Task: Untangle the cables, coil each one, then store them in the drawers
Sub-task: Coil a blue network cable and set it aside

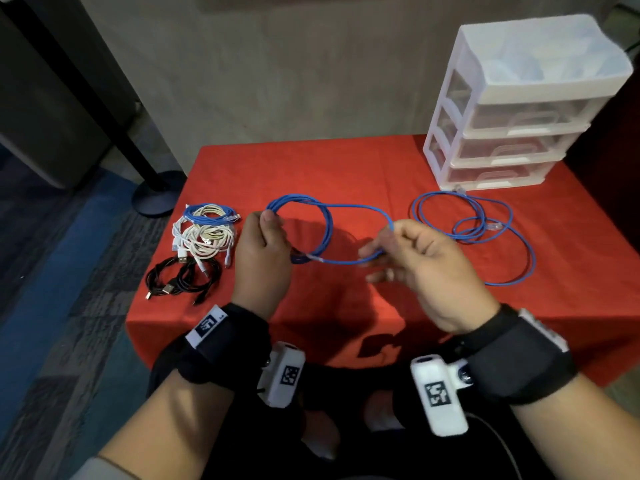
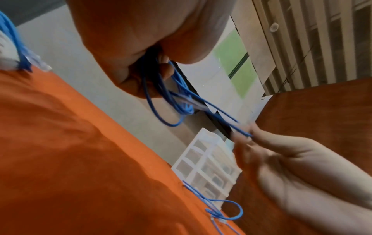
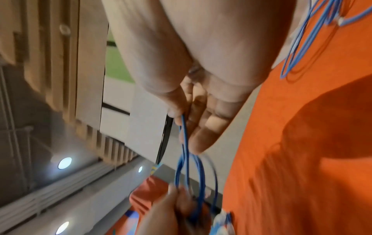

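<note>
Looks like an office or institutional room set up for recording. Carpet tiles [image 1: 52, 306] in grey and blue bands cover the floor. A plain grey partition wall [image 1: 277, 81] stands behind a small table under a red cloth [image 1: 346, 174]. A black post on a round base [image 1: 152, 195] stands at the table's left. Wrist views show slatted wooden panelling [image 2: 302, 39] and recessed round ceiling lights [image 3: 64, 163].

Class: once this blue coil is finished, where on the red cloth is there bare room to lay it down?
Bare cloth lies at the back, between the coiled bundles and the drawer unit, and along the table's near edge below both hands. Crowded: the left edge, and the right where the loose blue cable sprawls.
</note>
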{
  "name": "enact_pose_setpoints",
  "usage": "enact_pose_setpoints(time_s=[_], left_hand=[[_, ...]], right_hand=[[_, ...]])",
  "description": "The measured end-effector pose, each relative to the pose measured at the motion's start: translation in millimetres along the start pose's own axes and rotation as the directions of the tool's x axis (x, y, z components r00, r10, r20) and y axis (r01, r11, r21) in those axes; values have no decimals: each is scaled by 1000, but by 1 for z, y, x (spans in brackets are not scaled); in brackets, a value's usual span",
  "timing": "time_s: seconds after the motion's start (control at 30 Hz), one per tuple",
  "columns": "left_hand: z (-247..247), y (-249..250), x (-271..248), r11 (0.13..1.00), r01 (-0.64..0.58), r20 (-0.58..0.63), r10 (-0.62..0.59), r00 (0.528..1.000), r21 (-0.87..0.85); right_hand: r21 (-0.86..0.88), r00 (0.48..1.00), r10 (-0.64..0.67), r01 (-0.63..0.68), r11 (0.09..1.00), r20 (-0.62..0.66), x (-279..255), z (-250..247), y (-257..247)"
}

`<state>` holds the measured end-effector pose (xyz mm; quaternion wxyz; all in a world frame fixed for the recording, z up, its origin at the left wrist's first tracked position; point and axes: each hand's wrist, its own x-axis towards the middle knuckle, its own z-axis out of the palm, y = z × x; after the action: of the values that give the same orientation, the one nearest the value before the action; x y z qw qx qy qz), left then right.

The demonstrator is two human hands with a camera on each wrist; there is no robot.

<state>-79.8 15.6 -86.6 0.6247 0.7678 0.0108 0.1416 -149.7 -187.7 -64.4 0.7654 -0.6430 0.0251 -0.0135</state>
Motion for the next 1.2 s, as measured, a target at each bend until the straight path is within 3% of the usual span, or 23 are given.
enact_pose_setpoints(time_s=[0.07, 0.17, 0.27, 0.4, 0.57, 0.77, 0.93, 1.07, 1.2], left_hand=[[-8, 1, 6, 998, -48, 22, 47, 999, 52], [-14, 4, 11, 977, -153, 82, 142, 986, 150], [-11, 11, 12, 983, -138, 105, 126, 987, 121], [1, 26, 2, 993, 62, 113, -51, 992, -96], [11, 46, -10, 917, 301, 239, -241, 941, -261], [12, 60, -6, 860, 384, 314, -282, 907, -337], [16, 58, -5, 796, 470, 361, -340, 868, -381], [20, 59, -8, 703, 550, 443, -359, 822, -451], [21, 56, -9, 699, 567, 433, -390, 813, -435]], right_hand=[[-20, 1000, 19, -19, 1000, 12, 1, -18, -11], [-252, 999, 6, 5, 968, 41, 2, -38, -12], [-348, 999, 28, -12, 937, 41, 0, -43, -8], [-204, 994, -65, 47, 978, -84, 1, -35, -6], [-11, 931, -228, 235, 972, -286, 13, -22, -11], [-8, 905, -282, 295, 955, -319, 17, -17, -15], [70, 915, -246, 282, 957, -318, 18, -17, -14], [262, 946, -104, 189, 946, -308, 21, -11, -10], [411, 959, 14, 108, 905, -283, 21, -4, -3]])
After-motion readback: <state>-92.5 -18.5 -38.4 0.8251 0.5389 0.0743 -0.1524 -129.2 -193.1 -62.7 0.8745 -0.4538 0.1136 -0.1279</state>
